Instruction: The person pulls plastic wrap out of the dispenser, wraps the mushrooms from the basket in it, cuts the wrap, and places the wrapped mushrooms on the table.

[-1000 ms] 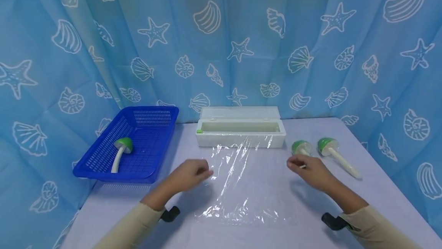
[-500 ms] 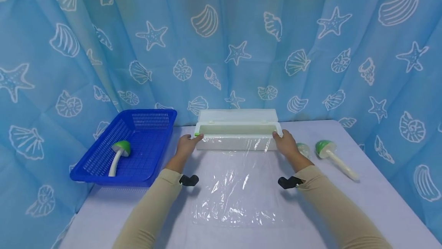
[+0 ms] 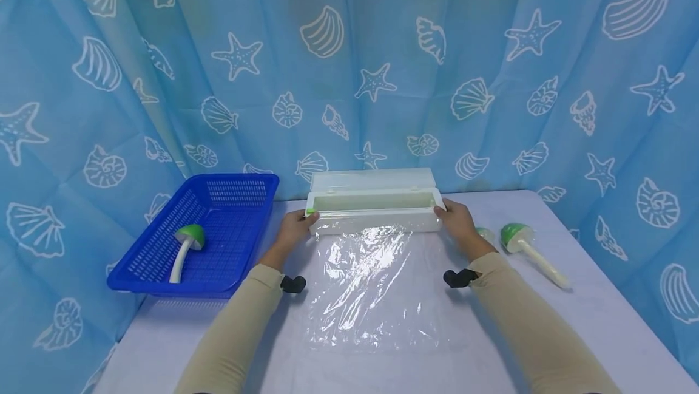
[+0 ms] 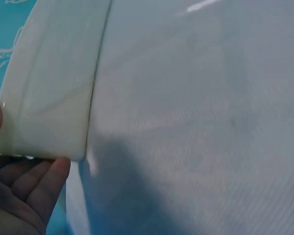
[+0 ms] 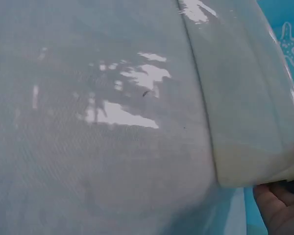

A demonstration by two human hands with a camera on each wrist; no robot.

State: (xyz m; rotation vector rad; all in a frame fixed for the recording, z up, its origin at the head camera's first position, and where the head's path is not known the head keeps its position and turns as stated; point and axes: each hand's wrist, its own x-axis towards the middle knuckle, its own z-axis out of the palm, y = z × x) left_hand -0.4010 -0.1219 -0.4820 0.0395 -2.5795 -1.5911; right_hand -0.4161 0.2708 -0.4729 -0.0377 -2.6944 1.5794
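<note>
A long white cling film dispenser (image 3: 377, 223) with its lid (image 3: 371, 179) raised stands near the back of the table. A small green slider (image 3: 310, 212) shows at its left end. My left hand (image 3: 293, 230) grips that end, thumb on the top front corner; in the left wrist view its fingertips (image 4: 61, 166) bear on the end face. The other end is held by my right hand (image 3: 457, 223), with its thumb on the right corner. From the dispenser a clear sheet of cling film (image 3: 360, 297) runs forward over the tabletop between my forearms.
On the left sits a blue plastic basket (image 3: 248, 242) holding a green-capped toy mushroom (image 3: 189, 242). Another toy mushroom (image 3: 532, 254) lies to the right. Beside it, a wrapped-looking green cap (image 3: 485, 234) is mostly hidden by my right arm. A blue shell-print curtain (image 3: 349, 78) hangs behind.
Both hands have gone from above the sides of the film to the dispenser's ends and taken hold. Since half a second ago the dispenser has shifted slightly, its right end higher in view.
</note>
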